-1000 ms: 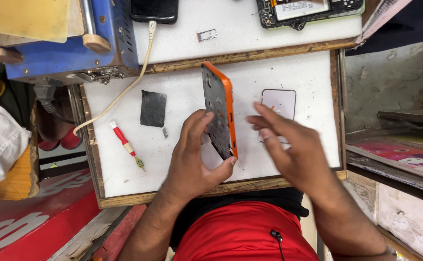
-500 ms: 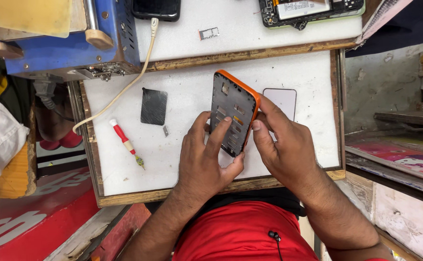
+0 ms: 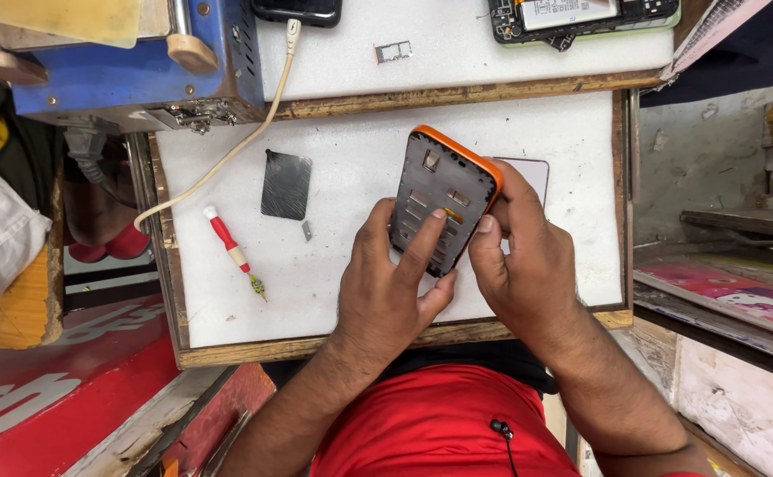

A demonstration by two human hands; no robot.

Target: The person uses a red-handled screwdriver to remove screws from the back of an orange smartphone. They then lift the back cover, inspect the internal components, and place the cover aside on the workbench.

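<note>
Orange phone frame [image 3: 439,199] in both hands, long axis up-right.

Phone-repair workshop: white work board [image 3: 369,291], small screwdriver [image 3: 233,250], opened phone [image 3: 581,18], blue bench machine [image 3: 130,75].

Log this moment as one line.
left hand: holds orange phone frame, finger on inside | right hand: grips frame's right edge | red screwdriver, dark plate: on white board
</note>
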